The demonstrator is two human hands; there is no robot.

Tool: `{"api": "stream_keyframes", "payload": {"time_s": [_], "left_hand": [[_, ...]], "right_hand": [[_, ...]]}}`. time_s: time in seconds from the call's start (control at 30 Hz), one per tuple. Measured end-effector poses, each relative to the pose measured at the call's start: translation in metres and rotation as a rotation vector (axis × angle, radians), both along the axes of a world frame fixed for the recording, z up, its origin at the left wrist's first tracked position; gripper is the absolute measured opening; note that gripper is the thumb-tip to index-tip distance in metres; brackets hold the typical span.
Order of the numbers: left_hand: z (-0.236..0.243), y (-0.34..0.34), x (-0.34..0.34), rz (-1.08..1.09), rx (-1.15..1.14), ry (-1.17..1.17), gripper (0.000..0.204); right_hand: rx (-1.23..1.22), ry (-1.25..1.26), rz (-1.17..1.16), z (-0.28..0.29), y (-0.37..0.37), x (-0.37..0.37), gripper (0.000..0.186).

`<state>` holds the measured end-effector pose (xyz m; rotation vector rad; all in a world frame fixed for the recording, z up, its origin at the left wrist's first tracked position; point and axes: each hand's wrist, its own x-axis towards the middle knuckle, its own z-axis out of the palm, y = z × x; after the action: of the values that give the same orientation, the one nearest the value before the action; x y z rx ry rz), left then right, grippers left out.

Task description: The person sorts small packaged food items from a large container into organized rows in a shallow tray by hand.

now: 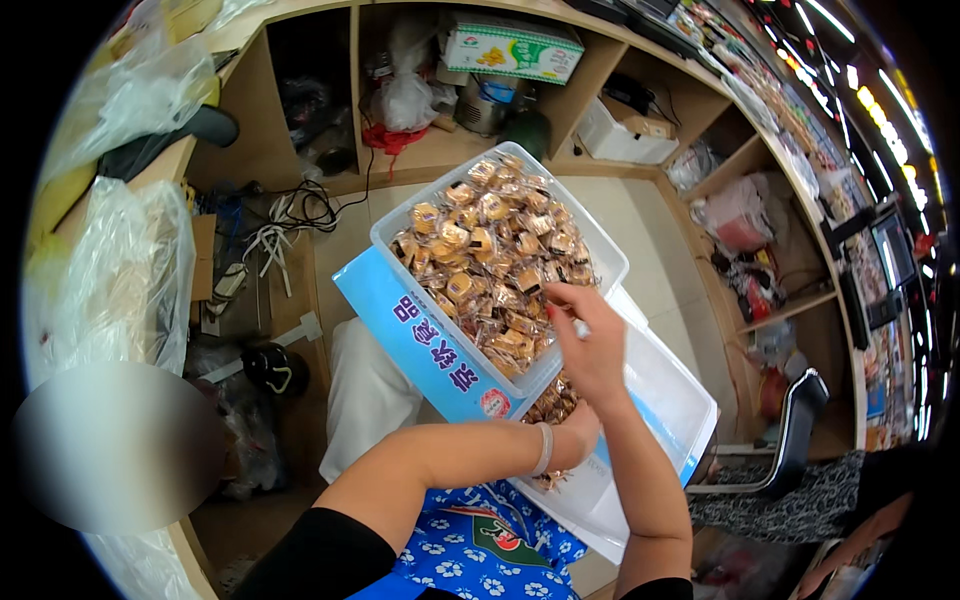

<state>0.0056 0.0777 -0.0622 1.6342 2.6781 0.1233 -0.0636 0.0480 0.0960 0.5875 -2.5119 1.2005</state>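
A clear plastic bin (400, 215) full of small, individually wrapped golden-brown snacks (495, 240) sits tilted on a blue box (385, 310) in front of me. My right hand (592, 340) is over the bin's right edge, its fingers bent and drawn together near the packets; what they hold, if anything, cannot be made out. Below it, my left hand (575, 435) reaches into a white tray (675, 385) beside the bin, among darker wrapped pieces (553, 402). The left fingers are hidden behind the right forearm and the packets.
Wooden shelves (620, 55) curve around the far side, holding a green-and-white carton (513, 48) and a white box (625, 135). Cables (300, 205) lie at the left. A black-backed chair (800, 430) and another person's arm (850, 550) are at the right.
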Motion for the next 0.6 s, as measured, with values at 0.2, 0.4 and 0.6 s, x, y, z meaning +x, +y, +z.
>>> {"api": "stream_keyframes", "payload": {"time_s": [0.2, 0.4, 0.6], "left_hand": [[0.005, 0.013, -0.009, -0.073, 0.025, -0.046, 0.029], [0.002, 0.012, -0.006, -0.091, 0.040, -0.074, 0.027], [-0.003, 0.014, -0.003, -0.067, 0.057, -0.093, 0.025]], "right_hand": [[0.247, 0.260, 0.105, -0.004, -0.091, -0.075, 0.024], [0.236, 0.160, 0.033, -0.029, -0.104, -0.096, 0.030], [-0.530, -0.702, 0.039, -0.023, -0.077, -0.067, 0.026]]}}
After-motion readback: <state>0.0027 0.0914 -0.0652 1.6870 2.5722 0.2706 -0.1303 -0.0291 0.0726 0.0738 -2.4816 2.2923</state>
